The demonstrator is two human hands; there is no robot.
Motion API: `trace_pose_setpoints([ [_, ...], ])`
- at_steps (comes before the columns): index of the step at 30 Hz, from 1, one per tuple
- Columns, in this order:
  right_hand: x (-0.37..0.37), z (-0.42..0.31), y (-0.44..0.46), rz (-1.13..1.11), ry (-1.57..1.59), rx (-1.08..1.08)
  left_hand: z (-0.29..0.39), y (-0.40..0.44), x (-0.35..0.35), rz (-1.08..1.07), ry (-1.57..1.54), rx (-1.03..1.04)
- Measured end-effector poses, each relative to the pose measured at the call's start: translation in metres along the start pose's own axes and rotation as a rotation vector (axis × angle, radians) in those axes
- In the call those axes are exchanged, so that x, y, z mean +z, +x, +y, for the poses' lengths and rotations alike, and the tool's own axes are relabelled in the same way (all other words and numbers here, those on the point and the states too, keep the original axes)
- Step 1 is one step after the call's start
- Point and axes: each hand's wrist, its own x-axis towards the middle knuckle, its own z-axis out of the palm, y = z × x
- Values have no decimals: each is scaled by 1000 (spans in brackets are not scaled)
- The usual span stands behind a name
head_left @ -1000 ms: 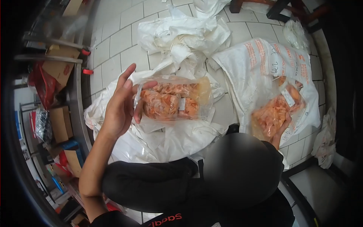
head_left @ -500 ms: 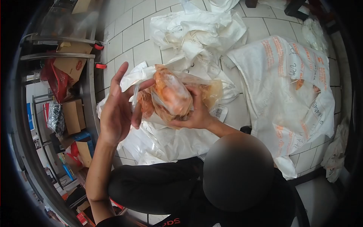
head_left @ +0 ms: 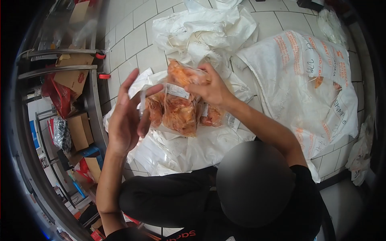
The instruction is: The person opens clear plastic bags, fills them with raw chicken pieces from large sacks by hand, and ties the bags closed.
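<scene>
the right hand grips a clear plastic-wrapped pack of orange-red meat with a white paper label, held over similar packs in a large clear plastic bag on crumpled white sacking, the left hand spread at the bag's mouth.

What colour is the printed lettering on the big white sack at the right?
Orange: the printed lettering on the sack shows best in the head view.
</scene>
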Motion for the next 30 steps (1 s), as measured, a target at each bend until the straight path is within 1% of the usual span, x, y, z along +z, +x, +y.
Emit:
trace_pose_setpoints([
  [2, -7, 16, -8, 158, -74, -372, 1, -2, -11, -3, -114, 45],
  [3, -5, 9, -17, 152, -76, -365, 2, -2, -12, 2, -127, 37],
  [5, 2, -12, -39, 363, 93, -572, -1, 2, -10, 30, -135, 35],
  [6, 7, -9, -41, 367, 93, -564, -2, 7, -7, 40, -133, 41],
  [8, 20, -3, -35, 521, 52, -785, -1, 20, 0, 19, -131, 58],
  [9, 22, 1, -36, 520, -203, -832, 0, 26, 4, 73, -123, 61],
  [10, 26, 15, -29, 521, -205, -836, 1, 30, 8, 127, -112, 62],
  [12, 35, 55, -13, 290, -324, -1132, 8, 34, 13, 138, -119, 80],
  [13, 34, 71, -14, 300, -323, -1137, 9, 34, 15, 111, -114, 85],
  [15, 36, 97, -26, 44, -721, -808, 8, 35, 18, 107, -103, 82],
  [16, 37, 95, -27, 48, -720, -804, 6, 33, 15, 104, -103, 77],
  [18, 33, 86, -23, 50, -852, -818, 2, 30, 0, 182, -147, 54],
  [19, 27, 81, -22, 43, -853, -812, 3, 27, -6, 188, -185, 43],
  [20, 15, 76, -22, 85, -822, -774, 2, 22, -10, 194, -191, 38],
  [21, 2, 72, -22, 127, -796, -745, 0, 18, -15, 176, -174, 37],
  [22, -14, 72, -28, 120, -803, -751, 0, 17, -19, 158, -156, 40],
  [24, -50, 74, -45, -113, -1037, -515, 1, 15, -25, 169, -166, 37],
  [26, -60, 44, -73, -327, -1335, -108, 3, 15, -32, 135, -137, -22],
  [27, -74, 46, -83, -331, -1342, -102, 1, 15, -30, 135, -147, -23],
  [28, -91, 49, -93, -385, -1473, -207, 0, 15, -26, 160, -84, -15],
  [29, -97, 54, -92, -408, -1547, -265, 1, 16, -23, 183, -19, 0],
  [30, -102, 58, -90, -428, -1621, -327, 3, 17, -24, 179, -24, 16],
])
